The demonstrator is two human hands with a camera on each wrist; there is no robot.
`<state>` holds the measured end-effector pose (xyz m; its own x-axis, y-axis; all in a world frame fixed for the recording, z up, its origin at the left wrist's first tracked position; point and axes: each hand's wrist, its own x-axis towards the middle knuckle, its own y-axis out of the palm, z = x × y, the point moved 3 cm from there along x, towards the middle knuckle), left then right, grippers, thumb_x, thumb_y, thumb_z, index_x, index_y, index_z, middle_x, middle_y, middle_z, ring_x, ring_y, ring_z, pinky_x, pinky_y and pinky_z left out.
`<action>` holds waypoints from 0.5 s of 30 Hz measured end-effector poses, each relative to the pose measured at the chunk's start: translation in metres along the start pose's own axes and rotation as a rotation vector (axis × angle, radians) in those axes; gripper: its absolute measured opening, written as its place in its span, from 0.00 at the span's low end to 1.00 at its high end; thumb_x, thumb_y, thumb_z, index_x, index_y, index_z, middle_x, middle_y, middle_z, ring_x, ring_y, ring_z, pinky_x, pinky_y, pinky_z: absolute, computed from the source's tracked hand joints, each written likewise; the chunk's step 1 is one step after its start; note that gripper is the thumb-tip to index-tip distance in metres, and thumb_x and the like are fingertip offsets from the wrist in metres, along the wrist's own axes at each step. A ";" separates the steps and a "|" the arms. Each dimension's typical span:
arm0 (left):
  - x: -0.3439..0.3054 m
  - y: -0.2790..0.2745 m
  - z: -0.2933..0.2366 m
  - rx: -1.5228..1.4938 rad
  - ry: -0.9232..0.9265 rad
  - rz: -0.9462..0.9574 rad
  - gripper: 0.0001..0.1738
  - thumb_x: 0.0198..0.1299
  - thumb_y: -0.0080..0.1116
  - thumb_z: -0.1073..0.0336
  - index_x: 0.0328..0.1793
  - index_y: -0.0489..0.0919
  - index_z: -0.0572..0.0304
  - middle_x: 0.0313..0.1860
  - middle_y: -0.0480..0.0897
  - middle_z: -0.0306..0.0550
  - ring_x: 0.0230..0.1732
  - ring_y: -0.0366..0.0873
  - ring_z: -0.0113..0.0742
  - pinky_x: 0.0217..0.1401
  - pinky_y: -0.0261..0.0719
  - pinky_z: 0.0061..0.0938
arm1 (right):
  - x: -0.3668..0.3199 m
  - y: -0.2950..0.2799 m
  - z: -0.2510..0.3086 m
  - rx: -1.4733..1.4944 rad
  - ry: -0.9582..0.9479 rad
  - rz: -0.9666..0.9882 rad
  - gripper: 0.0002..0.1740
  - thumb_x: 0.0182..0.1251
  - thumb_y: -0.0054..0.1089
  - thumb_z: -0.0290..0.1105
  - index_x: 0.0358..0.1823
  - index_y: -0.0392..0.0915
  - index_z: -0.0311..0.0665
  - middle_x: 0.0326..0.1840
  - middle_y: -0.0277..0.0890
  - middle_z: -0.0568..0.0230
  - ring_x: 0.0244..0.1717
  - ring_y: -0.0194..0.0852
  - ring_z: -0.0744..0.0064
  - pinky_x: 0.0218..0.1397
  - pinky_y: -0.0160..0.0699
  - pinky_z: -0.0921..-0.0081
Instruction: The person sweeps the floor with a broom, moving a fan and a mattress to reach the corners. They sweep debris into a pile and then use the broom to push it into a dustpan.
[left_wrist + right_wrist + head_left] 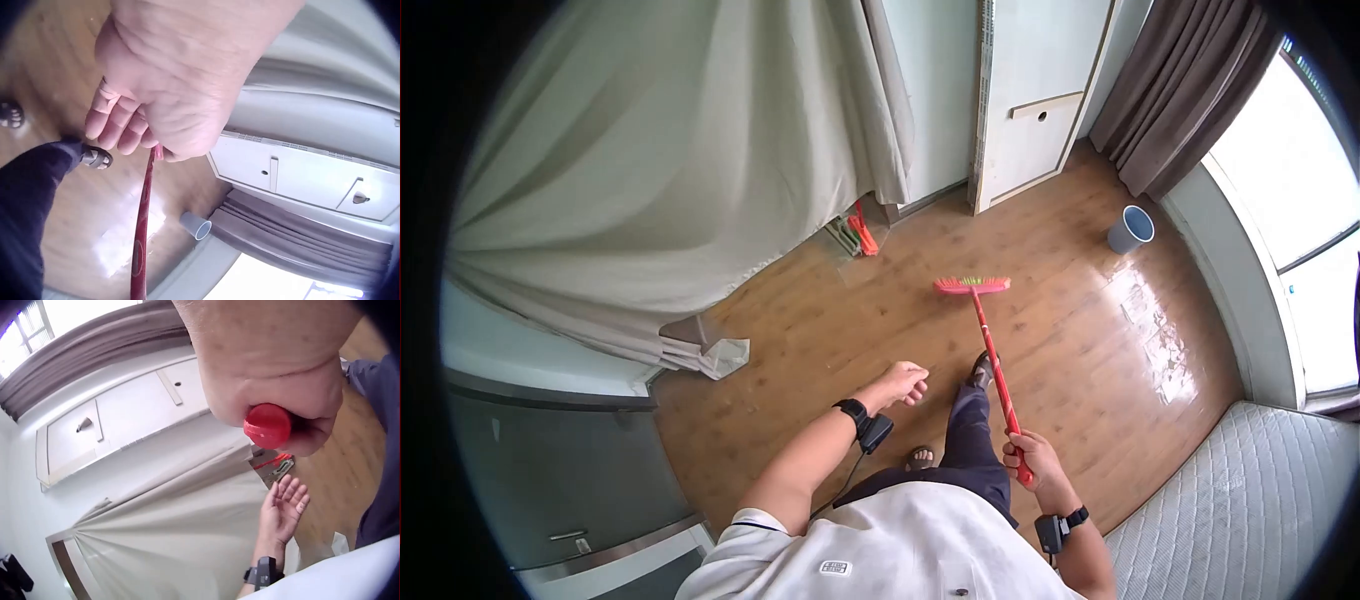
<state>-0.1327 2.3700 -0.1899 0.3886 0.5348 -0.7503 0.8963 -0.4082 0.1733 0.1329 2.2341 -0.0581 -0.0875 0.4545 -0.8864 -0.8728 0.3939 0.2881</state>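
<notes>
A broom with a red handle [997, 370] reaches out over the wooden floor, its pink head [972, 286] with green-tipped bristles at the far end. The right hand [1032, 456] grips the handle near its top end; in the right wrist view the red end cap [267, 426] pokes out of the fist. Away from the handle, the left hand [897, 384] hangs in the air over the floor, palm showing and fingers loosely bent, holding nothing. In the left wrist view the handle [142, 231] passes beyond that hand [169, 81].
A grey-blue bucket [1131, 230] stands near the window wall. Red and green items [858, 233] lie by the beige curtain [700, 150]. A mattress [1235, 500] is at the lower right, a white panel [1040, 100] leans at the back, and the floor [840, 320] has shiny patches.
</notes>
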 end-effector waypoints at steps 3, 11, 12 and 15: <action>0.066 0.009 -0.043 -0.002 -0.037 0.003 0.25 0.70 0.51 0.49 0.60 0.70 0.64 0.43 0.78 0.48 0.36 0.79 0.33 0.33 0.82 0.30 | 0.061 0.020 0.054 -0.097 0.040 0.031 0.07 0.73 0.49 0.32 0.47 0.67 0.41 0.27 0.66 0.68 0.16 0.60 0.79 0.16 0.58 0.80; 0.243 0.014 -0.130 -0.265 -0.147 -0.212 0.26 0.68 0.48 0.41 0.45 0.75 0.59 0.32 0.76 0.41 0.24 0.76 0.32 0.25 0.79 0.30 | 0.190 0.050 0.192 -0.204 0.064 0.169 0.05 0.70 0.48 0.31 0.40 0.68 0.38 0.25 0.67 0.65 0.15 0.64 0.74 0.12 0.60 0.76; 0.263 0.009 -0.138 -0.306 -0.176 -0.136 0.21 0.69 0.49 0.43 0.47 0.75 0.52 0.34 0.81 0.41 0.28 0.79 0.31 0.29 0.81 0.28 | 0.202 0.052 0.205 -0.250 0.040 0.189 0.05 0.70 0.48 0.30 0.41 0.68 0.37 0.25 0.67 0.65 0.15 0.64 0.74 0.12 0.61 0.75; 0.312 0.007 -0.163 -0.276 -0.157 -0.141 0.17 0.70 0.48 0.47 0.42 0.74 0.52 0.33 0.82 0.43 0.30 0.82 0.34 0.31 0.83 0.32 | 0.246 0.055 0.235 -0.195 0.043 0.206 0.06 0.69 0.49 0.28 0.42 0.68 0.35 0.25 0.68 0.64 0.16 0.66 0.74 0.14 0.63 0.74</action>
<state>0.0298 2.6543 -0.3182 0.2384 0.4423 -0.8646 0.9712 -0.1111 0.2110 0.1759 2.5555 -0.1755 -0.2891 0.4734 -0.8321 -0.9102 0.1334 0.3922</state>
